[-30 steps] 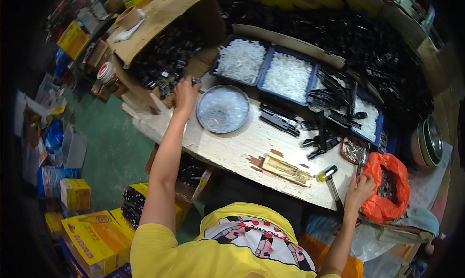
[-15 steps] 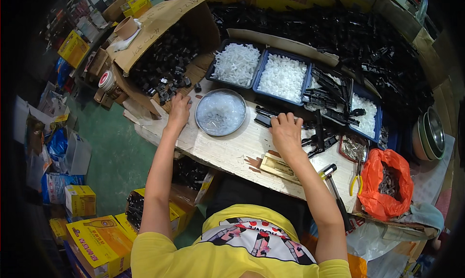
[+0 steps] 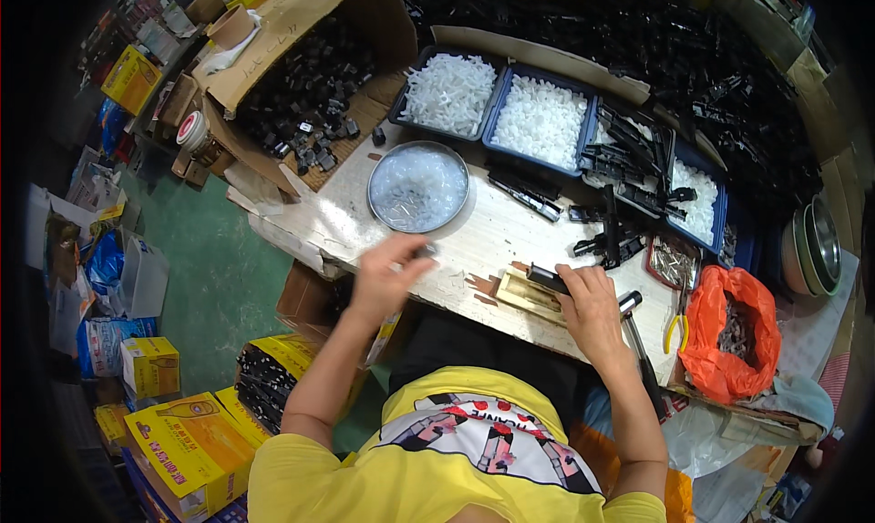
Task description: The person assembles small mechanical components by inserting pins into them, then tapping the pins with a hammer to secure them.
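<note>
1. The left hand [image 3: 387, 282] is over the near edge of the desk [image 3: 497, 236], just below the round metal dish [image 3: 371, 204]; its fingers are curled and blurred, pinching a small dark piece [image 3: 428, 249] at the tips.
2. The right hand [image 3: 591, 309] grips a black part [image 3: 547, 278] by one end; the part lies over the cream-coloured block [image 3: 524, 297] near the desk's front edge; whether the two touch I cannot tell.
3. The dish holds clear and pale bits; behind it to the left, a cardboard box [image 3: 264, 54] lies open with many small black pieces [image 3: 305, 90] inside, some spilling toward the desk.
4. Behind the dish stand blue trays [image 3: 533, 165] of white pieces [image 3: 542, 117]; long black parts lie across those on the right, and others rest on the desk in front; a large heap of black parts [image 3: 583, 45] rises beyond.
5. Right of the right hand lies a hammer [image 3: 645, 368]; next come yellow-handled pliers [image 3: 676, 333], then an open red bag [image 3: 702, 364] with dark contents.
</note>
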`<act>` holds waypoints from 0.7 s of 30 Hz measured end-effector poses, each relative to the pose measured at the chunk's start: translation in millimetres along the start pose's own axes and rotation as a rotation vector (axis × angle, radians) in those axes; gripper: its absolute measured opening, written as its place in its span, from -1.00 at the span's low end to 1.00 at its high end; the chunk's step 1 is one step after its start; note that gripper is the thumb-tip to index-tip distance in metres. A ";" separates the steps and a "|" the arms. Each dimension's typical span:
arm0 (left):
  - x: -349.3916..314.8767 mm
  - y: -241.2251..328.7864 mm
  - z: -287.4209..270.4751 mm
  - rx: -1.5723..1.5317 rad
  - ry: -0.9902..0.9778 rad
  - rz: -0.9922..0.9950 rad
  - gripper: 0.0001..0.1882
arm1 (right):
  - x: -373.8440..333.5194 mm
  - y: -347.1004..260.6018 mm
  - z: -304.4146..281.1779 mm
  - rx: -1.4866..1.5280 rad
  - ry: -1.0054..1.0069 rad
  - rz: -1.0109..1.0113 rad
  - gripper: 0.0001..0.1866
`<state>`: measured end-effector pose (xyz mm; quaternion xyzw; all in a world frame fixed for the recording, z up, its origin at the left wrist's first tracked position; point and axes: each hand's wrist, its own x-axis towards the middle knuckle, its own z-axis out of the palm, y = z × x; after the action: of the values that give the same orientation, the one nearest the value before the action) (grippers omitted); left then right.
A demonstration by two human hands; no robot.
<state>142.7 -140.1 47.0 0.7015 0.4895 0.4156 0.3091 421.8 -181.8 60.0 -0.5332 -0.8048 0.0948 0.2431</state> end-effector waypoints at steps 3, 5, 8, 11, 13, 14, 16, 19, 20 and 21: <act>-8.9 -2.1 45.5 0.133 -0.030 0.272 -0.77 | -19.0 -5.7 6.4 -0.099 -0.031 0.131 -0.66; -11.5 -13.6 66.8 0.266 -0.079 0.376 -0.77 | -23.4 -11.2 11.6 -0.109 -0.005 0.087 -0.67; -15.4 -7.4 69.2 0.269 -0.081 0.411 -0.77 | -32.0 -15.1 17.4 -0.126 -0.055 0.021 -0.63; -14.5 -13.0 63.9 0.298 -0.106 0.455 -0.77 | -36.6 -12.5 33.0 -0.169 -0.033 -0.041 -0.52; -8.8 -7.6 61.8 0.282 -0.102 0.409 -0.75 | -31.6 -17.4 35.5 -0.208 -0.069 -0.045 -0.51; -6.2 -5.6 61.4 0.265 -0.093 0.366 -0.72 | -28.4 -21.7 37.8 -0.251 -0.103 -0.051 -0.49; 0.5 -4.3 55.8 0.208 -0.107 0.319 -0.71 | -23.1 -26.3 40.9 -0.213 -0.104 -0.043 -0.47; 13.3 15.7 46.9 -0.131 -0.191 0.118 -0.71 | -17.9 -26.1 37.3 -0.083 -0.098 -0.030 -0.61; 16.4 18.8 50.7 -0.131 -0.195 0.119 -0.71 | -18.0 -23.7 34.7 -0.082 -0.097 -0.026 -0.61; 18.2 22.0 55.9 -0.139 -0.269 0.171 -0.71 | -19.5 -19.2 31.4 0.069 0.014 0.025 -0.67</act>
<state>204.9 -131.7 44.7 0.7668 0.3522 0.3756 0.3832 396.9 -204.0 35.1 -0.5351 -0.7926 0.1219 0.2658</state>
